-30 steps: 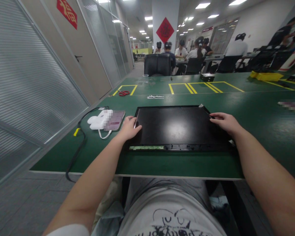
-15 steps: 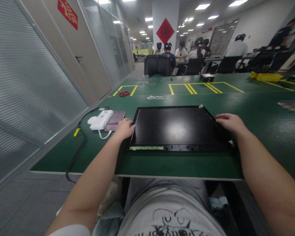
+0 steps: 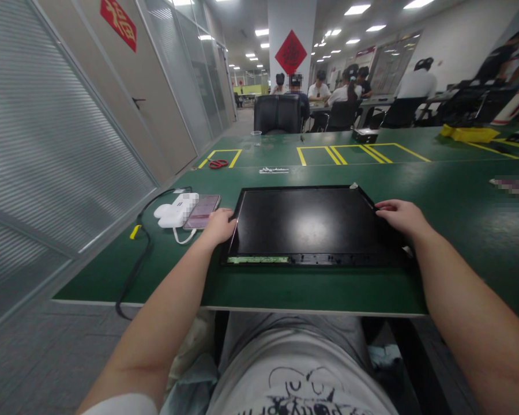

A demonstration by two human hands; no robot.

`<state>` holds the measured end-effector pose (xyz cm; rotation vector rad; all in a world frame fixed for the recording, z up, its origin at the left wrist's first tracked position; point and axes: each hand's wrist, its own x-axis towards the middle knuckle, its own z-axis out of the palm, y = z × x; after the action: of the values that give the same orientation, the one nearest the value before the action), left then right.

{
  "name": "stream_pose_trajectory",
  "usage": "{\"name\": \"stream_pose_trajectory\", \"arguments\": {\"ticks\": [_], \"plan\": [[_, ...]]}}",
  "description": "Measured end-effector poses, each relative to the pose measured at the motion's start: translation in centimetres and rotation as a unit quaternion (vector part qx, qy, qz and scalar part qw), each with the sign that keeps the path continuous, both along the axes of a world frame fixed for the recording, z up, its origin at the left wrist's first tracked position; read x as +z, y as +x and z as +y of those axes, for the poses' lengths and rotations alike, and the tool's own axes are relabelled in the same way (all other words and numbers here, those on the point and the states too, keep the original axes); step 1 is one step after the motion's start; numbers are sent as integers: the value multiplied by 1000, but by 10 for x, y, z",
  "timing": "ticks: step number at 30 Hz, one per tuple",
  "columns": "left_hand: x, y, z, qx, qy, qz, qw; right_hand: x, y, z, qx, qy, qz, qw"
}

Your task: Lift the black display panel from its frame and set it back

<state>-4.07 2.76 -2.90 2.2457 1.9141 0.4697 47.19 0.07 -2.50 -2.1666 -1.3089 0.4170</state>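
A black flat display panel [image 3: 311,222] lies face up on the green table [image 3: 285,285] in front of me, with a green circuit strip [image 3: 258,260] along its near edge. My left hand [image 3: 219,226] is curled around the panel's left edge. My right hand [image 3: 400,217] rests on the panel's right edge with its fingers laid over the frame.
Left of the panel lie a phone [image 3: 202,211] and a white charger [image 3: 173,214] with a black cable [image 3: 138,259] running off the table. Red scissors [image 3: 218,164], a small cup [image 3: 256,137] and a black box [image 3: 364,135] sit further back. Several people sit at far desks.
My left hand slid off the panel's face to its left edge. My right hand shifted slightly along the right edge. The panel stayed flat.
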Motion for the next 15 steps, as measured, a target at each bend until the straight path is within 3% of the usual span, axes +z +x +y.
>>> {"name": "stream_pose_trajectory", "arguments": {"ticks": [5, 9, 11, 15], "plan": [[2, 2, 0, 17, -6, -68, 998, 3, -4, -2, -4, -5, -12, 1000], [10, 8, -8, 68, -1, -202, 977, 3, -6, -2, -6, -8, -21, 1000], [16, 12, -12, 103, -18, -315, 943, 5, -7, -3, -8, -12, -26, 1000], [27, 21, -19, 173, -64, -522, 833, 8, -11, -6, -8, -16, -27, 999]]}}
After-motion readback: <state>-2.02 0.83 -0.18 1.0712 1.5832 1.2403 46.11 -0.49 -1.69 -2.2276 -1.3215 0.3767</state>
